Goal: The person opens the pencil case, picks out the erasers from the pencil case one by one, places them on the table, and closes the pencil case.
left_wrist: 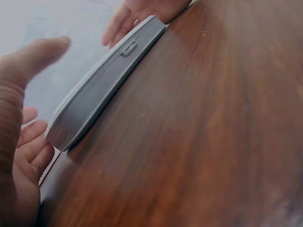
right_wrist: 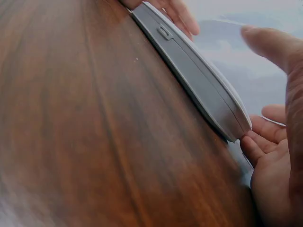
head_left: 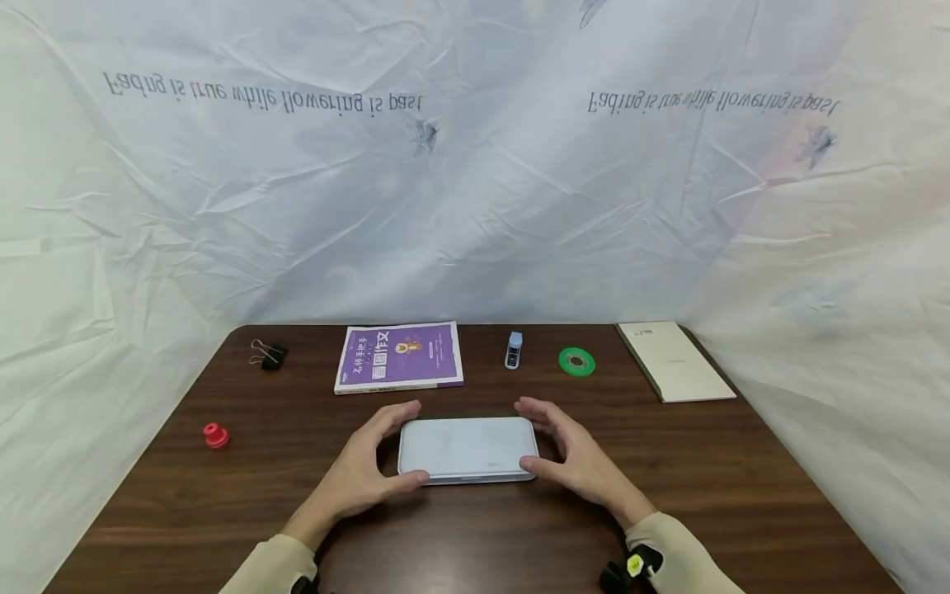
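A pale, flat case (head_left: 467, 445) with rounded corners lies lengthwise on the table. Its grey side, with a small latch (left_wrist: 129, 48) at mid-length, faces the front in both wrist views. At the left end, my left hand (head_left: 359, 469) curves loosely around the case, fingertips right by its end and thumb held apart from its side. Mirroring it, my right hand (head_left: 579, 458) spreads around the other end; its fingers (right_wrist: 258, 142) are at the corner, and its thumb stands raised away from the case.
Behind the case lie a purple book (head_left: 404, 356), a small blue-capped item (head_left: 514, 351), a green tape roll (head_left: 576, 361) and a cream notebook (head_left: 675, 363). To the left are a black binder clip (head_left: 273, 356) and a red knobbed piece (head_left: 216, 436). White sheeting (head_left: 475, 206) surrounds the brown table (head_left: 460, 544).
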`<state>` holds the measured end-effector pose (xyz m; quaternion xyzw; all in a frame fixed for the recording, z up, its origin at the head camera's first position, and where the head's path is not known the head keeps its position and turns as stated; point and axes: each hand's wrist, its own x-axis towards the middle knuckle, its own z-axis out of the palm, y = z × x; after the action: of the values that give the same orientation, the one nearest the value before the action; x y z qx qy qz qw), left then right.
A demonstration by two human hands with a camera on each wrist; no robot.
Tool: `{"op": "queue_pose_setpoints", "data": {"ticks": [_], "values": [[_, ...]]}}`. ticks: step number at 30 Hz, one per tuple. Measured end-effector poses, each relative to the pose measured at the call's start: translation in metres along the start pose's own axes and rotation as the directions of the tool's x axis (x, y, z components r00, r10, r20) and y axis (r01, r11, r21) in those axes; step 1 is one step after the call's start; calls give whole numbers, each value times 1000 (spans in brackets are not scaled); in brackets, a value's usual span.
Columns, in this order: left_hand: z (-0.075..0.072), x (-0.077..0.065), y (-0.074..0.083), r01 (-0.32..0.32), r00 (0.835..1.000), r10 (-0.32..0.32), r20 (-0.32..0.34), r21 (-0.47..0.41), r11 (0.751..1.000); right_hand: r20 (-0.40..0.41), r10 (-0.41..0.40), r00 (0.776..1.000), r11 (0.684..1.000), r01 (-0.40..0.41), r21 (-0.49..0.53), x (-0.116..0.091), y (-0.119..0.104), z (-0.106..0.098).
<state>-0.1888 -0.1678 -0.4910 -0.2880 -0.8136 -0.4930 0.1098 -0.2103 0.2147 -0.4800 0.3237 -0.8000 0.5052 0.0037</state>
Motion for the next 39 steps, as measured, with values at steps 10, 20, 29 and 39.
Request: {"op": "queue_pose_setpoints", "data": {"ticks": [10,20,29,39], "values": [[-1,3,3,-14,998,0,56,250,968,67,39,997,976,-24,-214,2,-1,-5],[-2,3,0,17,997,-35,66,254,967,99,52,994,947,-17,-320,6,0,-7],[-2,1,-1,26,997,-43,63,245,969,80,70,994,946,-41,-321,11,7,-8],[0,3,3,18,998,-33,51,265,964,51,135,989,970,-122,-211,16,8,-10]]}}
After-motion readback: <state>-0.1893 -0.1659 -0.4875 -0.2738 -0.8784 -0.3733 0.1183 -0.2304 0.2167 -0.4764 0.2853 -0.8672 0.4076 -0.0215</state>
